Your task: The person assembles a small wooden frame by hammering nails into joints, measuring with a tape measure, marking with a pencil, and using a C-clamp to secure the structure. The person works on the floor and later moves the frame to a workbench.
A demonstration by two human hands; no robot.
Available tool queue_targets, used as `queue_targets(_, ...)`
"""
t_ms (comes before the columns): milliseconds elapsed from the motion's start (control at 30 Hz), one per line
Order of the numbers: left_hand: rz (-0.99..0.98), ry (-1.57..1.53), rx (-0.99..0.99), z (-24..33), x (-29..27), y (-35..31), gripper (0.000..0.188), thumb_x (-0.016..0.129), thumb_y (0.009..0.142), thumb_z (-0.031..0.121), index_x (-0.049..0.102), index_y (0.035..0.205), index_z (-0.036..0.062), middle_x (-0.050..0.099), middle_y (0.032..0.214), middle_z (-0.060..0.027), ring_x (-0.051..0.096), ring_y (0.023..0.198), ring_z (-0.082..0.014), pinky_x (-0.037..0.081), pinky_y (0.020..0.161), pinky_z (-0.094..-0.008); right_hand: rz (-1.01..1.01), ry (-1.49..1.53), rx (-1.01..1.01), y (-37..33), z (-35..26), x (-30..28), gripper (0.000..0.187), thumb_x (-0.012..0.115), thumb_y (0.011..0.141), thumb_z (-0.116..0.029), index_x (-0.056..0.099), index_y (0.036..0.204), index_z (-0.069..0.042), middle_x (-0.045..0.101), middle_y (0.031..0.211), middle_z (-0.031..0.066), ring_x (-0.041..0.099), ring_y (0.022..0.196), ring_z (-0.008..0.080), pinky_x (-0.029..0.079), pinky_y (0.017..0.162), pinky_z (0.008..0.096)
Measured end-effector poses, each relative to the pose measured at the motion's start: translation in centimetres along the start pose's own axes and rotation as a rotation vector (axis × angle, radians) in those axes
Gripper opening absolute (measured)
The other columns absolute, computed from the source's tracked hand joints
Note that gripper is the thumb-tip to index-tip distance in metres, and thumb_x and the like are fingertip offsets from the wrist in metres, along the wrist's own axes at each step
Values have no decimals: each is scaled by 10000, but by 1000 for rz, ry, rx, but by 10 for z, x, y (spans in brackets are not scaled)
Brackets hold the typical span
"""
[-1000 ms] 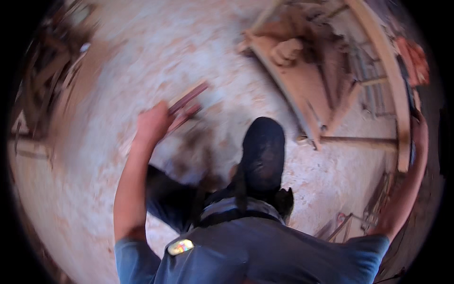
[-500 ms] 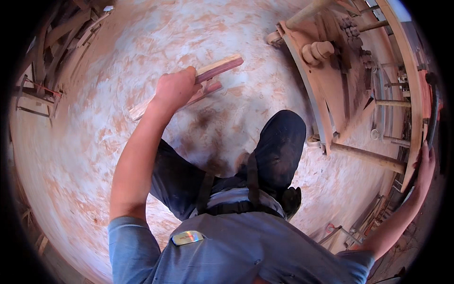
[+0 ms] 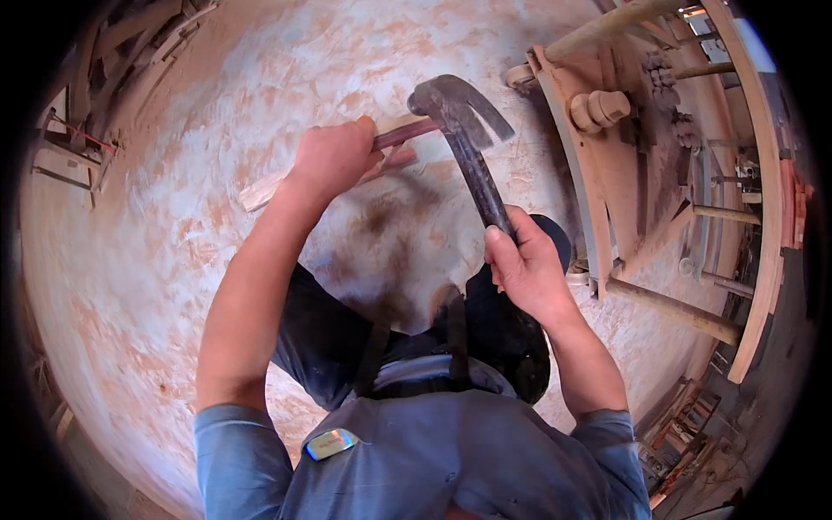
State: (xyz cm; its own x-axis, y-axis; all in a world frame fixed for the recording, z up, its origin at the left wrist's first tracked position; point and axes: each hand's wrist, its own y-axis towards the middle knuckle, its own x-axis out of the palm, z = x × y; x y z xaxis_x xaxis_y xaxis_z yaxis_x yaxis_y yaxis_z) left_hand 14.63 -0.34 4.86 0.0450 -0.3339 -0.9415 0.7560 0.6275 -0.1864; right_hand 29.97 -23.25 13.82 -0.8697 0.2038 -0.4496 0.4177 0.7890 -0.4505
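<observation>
My left hand is closed around a narrow wooden strip, reddish along its side and paler on top. Below it, a second wooden piece shows on both sides of my wrist; whether the two are joined is hidden by my hand. A dark claw hammer is gripped by its handle in my right hand. Its head is at the strip's right end, with the claw pointing right; I cannot tell whether they touch.
To the right stands a wooden frame with round rungs and a dusty board carrying turned wooden pieces. Timber leans at the far left. Dusty, reddish-stained floor spreads beneath me.
My right hand has swung in from the far right edge, bringing the hammer in front of me beside the strip. My left hand still holds the wood, shifted slightly right.
</observation>
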Motion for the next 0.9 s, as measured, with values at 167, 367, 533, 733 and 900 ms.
queue_targets(167, -31, -45, 40, -1, 1, 4, 257, 616, 841, 290, 554, 916, 52, 675, 842, -160, 669, 807, -345, 521, 695, -462, -59, -182, 24, 21, 23, 20, 292, 570, 947, -276, 553, 1062, -8, 587, 705, 195, 615, 675, 348, 483, 651, 386)
queue_targets(367, -61, -80, -17, 8, 1, 5, 267, 607, 831, 303, 578, 913, 51, 680, 871, -153, 672, 828, -343, 518, 711, -465, -27, -54, 82, 12, 2, 9, 269, 568, 949, -270, 573, 1041, -18, 580, 661, 111, 582, 605, 202, 466, 601, 345)
queue_targets(533, -145, -29, -34, 14, -7, 7, 390, 596, 848, 391, 572, 1009, 36, 680, 929, -160, 662, 884, -347, 517, 749, -451, -7, 13, -5, 4, 8, 12, 256, 577, 942, -253, 572, 1041, -17, 572, 656, 84, 568, 558, 158, 460, 549, 313)
queue_targets(733, 309, 164, 95, -26, 8, -38, 773, 695, 795, 426, 383, 1377, 25, 648, 1068, -174, 598, 1051, -358, 488, 860, -425, -243, 173, 275, -13, 21, 5, 283, 565, 946, -285, 566, 997, -7, 552, 679, 19, 535, 542, 88, 454, 491, 243)
queue_targets(900, -26, 60, -198, -58, -22, -83, 550, 755, 755, 303, 520, 1176, 37, 647, 1018, -166, 607, 982, -365, 491, 807, -448, -402, 59, 303, 6, 56, 29, 239, 527, 960, -245, 528, 976, -6, 536, 720, 20, 494, 483, 86, 449, 452, 256)
